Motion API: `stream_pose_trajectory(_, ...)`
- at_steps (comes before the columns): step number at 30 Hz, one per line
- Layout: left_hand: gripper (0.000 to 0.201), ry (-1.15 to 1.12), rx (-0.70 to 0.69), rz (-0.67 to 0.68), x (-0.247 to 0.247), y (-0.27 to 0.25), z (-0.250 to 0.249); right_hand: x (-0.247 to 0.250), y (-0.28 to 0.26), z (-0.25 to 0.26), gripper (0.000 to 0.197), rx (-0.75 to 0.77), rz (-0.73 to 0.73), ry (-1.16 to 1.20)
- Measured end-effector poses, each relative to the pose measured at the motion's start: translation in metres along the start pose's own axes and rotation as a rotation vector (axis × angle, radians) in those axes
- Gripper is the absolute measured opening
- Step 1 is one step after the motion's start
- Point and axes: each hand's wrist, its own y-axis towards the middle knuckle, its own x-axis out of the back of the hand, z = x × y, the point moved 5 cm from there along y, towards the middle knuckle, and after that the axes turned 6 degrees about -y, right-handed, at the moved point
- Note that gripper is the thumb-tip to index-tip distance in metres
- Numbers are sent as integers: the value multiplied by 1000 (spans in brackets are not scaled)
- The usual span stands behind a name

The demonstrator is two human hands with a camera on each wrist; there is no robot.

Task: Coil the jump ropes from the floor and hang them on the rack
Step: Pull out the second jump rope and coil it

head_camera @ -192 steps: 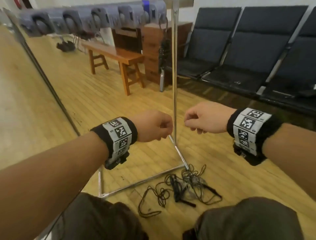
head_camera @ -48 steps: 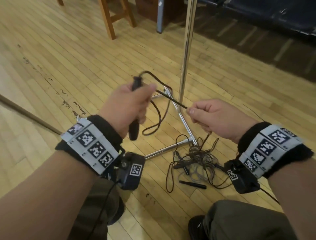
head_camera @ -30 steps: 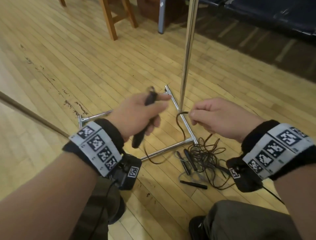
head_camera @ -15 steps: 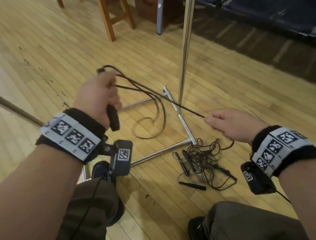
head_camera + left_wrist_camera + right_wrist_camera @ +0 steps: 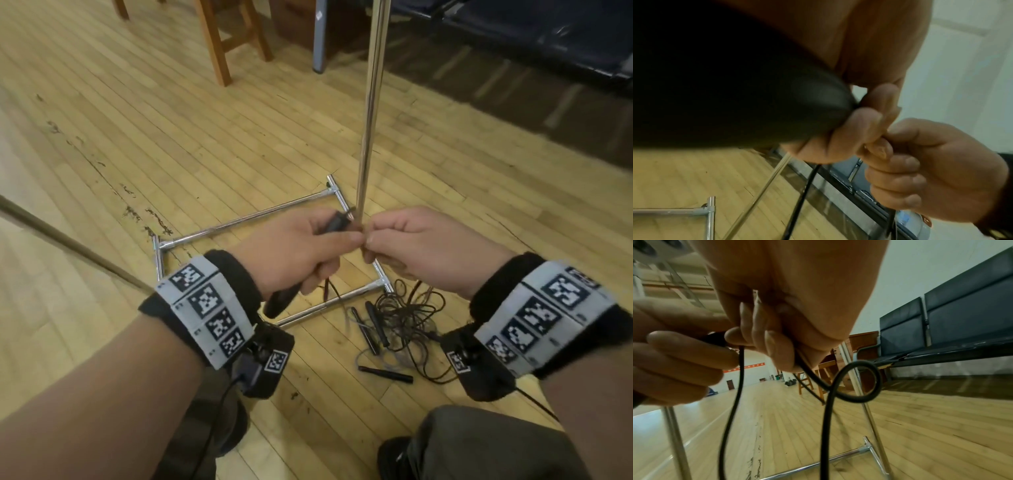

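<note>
Item: coiling of one jump rope, in progress above the rack base.

Rack [image 5: 371,102]: a chrome upright on a rectangular tube base, stood on the wooden floor [image 5: 137,130] directly beyond both hands. Its hanging bar lay out of view overhead.

Left hand [image 5: 301,250]: fingers curled tight round a black jump-rope handle [image 5: 337,222], the handle's butt end showing below the fist. The cord [image 5: 797,206] dropped from under its fingers.

Right hand [image 5: 421,246]: thumb and forefinger pinched the same cord, knuckles touching the left hand's fingertips. Below it the cord had sprung into a small kinked loop [image 5: 863,382].

Judgement on the step: each pass ought to be laid into the left fist at an even length, the cord rolled slightly between the right fingers so that the kink relaxed instead of being wound in. The left hold had to stay firm on handle and gathered turns together.

Remaining ropes [image 5: 407,315]: a tangled heap of dark cords and several black handles lay on the floor just beside the near right corner of the base, one handle [image 5: 385,373] lying apart from it. The trailing cord seemed to run toward this heap and might drag it.

Surroundings: wooden bench legs [image 5: 219,44] and dark seating [image 5: 548,37] stood well apart, no hindrance. The upright stood close enough to snag a swinging loop.
</note>
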Motion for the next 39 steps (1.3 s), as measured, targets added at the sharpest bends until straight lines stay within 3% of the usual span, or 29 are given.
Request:
stream_pose_trajectory(4, 29, -42, -15, 65, -1, 1, -1, -2, 0, 2, 26, 32, 7, 42)
stream_pose_trajectory(6, 32, -81, -37, 8, 12, -1, 0, 0, 0, -6, 28, 12, 23, 78)
stream_pose_trajectory(9, 32, -193, -68, -154, 34, -1, 3, 9, 1, -27, 27, -41, -6, 77)
stream_pose_trajectory(11, 27, -277, -83, -338, 58, -1, 6, 19, 2, -49, 31, -105, -47, -23)
stream_pose_trajectory(14, 19, -534, -108, -658, 120, -16, 11, 39, -8, -99, 35, -319, -76, -418)
stream_pose_trajectory(16, 12, -782, -126, -759, 152, -30, 17, 49, -23, -132, 33, -480, -47, -488)
stream_pose_trajectory(17, 15, -749, -111, -780, 158, -34, 20, 50, -29, -141, 32, -529, -25, -479)
stream_pose_trajectory(18, 19, -632, -68, -767, 155, -34, 22, 49, -32, -143, 30, -543, -13, -478)
stream_pose_trajectory(20, 12, -432, -7, -602, 127, -21, 23, 44, -27, -126, 25, -479, -28, -494)
stream_pose_trajectory(23, 20, -272, 32, -297, 69, -1, 14, 31, -12, -74, 19, -279, -105, -376)
stream_pose_trajectory(25, 27, -193, 44, -161, 44, 3, 6, 18, -5, -39, 26, -136, -148, -226)
stream_pose_trajectory(28, 31, -213, 15, -67, 26, 7, -6, 0, 1, -9, 31, -7, -148, -118)
stream_pose_trajectory(31, 29, -263, -21, -20, 12, 9, -13, -10, 7, 2, 14, 56, -169, -63)
stream_pose_trajectory(34, 27, -244, -75, -111, 16, 9, -17, -12, 11, -3, 24, 51, -154, -22)
stream_pose_trajectory(37, 12, -465, -114, -469, 49, 3, -17, -7, 10, -29, 34, -10, -108, -5)
stream_pose_trajectory(39, 13, -633, -148, -627, 71, -4, -19, 1, 7, -54, 35, -92, -69, -115)
